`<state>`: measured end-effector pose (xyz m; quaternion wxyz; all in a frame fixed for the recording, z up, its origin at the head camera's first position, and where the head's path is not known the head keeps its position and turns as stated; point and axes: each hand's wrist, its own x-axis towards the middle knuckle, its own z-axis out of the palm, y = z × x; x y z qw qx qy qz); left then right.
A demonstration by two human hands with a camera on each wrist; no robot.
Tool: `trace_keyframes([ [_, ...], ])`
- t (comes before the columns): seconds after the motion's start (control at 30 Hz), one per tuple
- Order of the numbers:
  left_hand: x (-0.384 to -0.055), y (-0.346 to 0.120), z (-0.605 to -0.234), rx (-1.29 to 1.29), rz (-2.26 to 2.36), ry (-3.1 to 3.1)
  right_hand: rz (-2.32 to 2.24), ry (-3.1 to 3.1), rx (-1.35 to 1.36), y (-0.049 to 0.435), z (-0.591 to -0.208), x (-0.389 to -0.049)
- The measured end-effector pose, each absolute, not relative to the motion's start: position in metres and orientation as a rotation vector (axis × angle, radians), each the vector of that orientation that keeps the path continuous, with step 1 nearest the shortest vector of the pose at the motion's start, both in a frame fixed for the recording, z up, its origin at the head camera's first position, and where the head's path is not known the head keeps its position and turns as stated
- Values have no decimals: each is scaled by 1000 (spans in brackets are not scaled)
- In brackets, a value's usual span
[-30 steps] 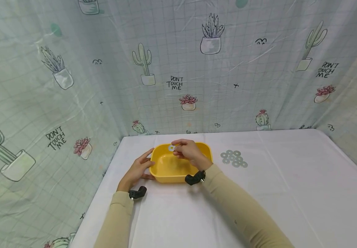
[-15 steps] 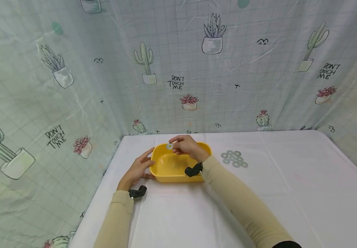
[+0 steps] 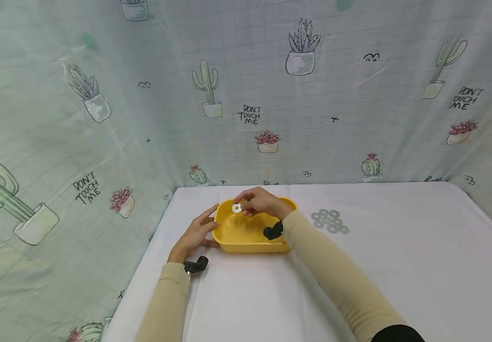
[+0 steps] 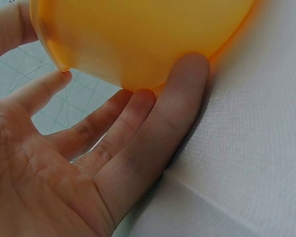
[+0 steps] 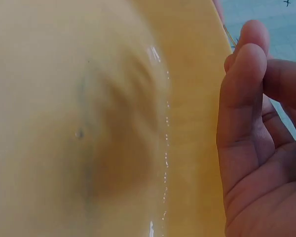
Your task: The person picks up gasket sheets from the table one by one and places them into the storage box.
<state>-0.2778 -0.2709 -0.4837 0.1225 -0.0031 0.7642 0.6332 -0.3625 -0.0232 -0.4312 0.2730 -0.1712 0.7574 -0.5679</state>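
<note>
In the head view a yellow plastic basin (image 3: 250, 248) stands on the white-covered table. At its left end my left hand (image 3: 194, 236) holds it, thumb over the rim and the other fingers against the outer wall; the left wrist view shows these fingers (image 4: 128, 143) touching the plastic. My right hand (image 3: 260, 203) is above the back of the basin, pinching a flat, pale washer (image 3: 236, 208) between thumb and fingertips. From the right wrist, my fingers (image 5: 241, 103) meet at their tips beside the basin wall (image 5: 192, 148), with the washer hidden.
Right of the basin, several grey washers (image 3: 330, 221) lie in a loose cluster on the table (image 3: 400, 266). Behind and to the left hangs a curtain (image 3: 314, 99) printed with cacti. Bright specks line the basin's inner wall in the right wrist view.
My right hand, still pinching the washer, has shifted slightly left and back relative to the basin. The left hand keeps its hold. The whole head view has drifted a little.
</note>
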Motion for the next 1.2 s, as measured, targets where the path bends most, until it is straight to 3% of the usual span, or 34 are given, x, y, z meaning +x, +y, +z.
trace_keyframes([
  [0.37, -282, -270, -485, -15, 1860, 2223, -1406, 2122, -541, -29, -433, -360],
  [1.2, -277, -268, -485, 18, 1835, 2222, -1251, 2131, -412, -38, -441, -352],
])
